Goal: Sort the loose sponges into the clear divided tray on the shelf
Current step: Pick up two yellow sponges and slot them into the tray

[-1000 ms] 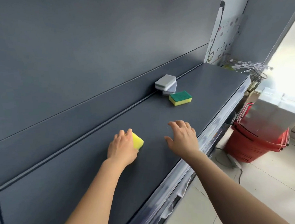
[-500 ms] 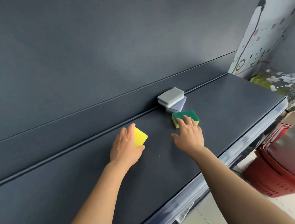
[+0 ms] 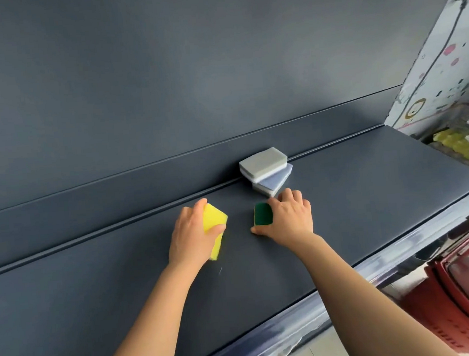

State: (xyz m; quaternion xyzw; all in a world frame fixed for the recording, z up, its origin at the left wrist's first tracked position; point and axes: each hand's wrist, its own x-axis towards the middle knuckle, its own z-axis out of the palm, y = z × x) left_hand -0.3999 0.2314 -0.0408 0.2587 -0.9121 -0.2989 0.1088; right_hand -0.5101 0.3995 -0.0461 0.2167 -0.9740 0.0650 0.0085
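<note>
Step in hand (judged): pick-up of two loose sponges, one per hand, off the dark grey shelf (image 3: 370, 201).

Left hand (image 3: 191, 236): the grip pinches the yellow rectangular foam sponge (image 3: 213, 220), thumb across its near face and fingers behind. The sponge is tipped up on edge, its lower corner close to the shelf.

Right hand (image 3: 288, 220): the grip is curled over the green-topped rectangular scouring sponge (image 3: 263, 217), fingers over the far edge and thumb at the near edge. I cannot tell whether it is clear of the shelf.

Just beyond the right hand, against the back rail, a light grey rectangular foam sponge (image 3: 263, 161) lies askew on a blue-grey rectangular foam sponge (image 3: 277, 180).

Doing it well (judgement):
- Foam gives, so a light squeeze across the short edges should hold it; a hard one only deforms it.
- Raise the green-topped sponge straight up. The stack sits just beside the knuckles, and a sideways sweep could topple it.
- Keep the two sponges in separate hands so each can go to its own compartment.

Containers:
- The clear divided tray cannot be made out here. A clear strip (image 3: 401, 249) runs along the shelf's front edge, but I cannot tell whether it is part of a tray. No sponge is confirmed sorted.
- A red plastic basket (image 3: 467, 294) sits below the shelf at right; its contents are too blurred to tell.
</note>
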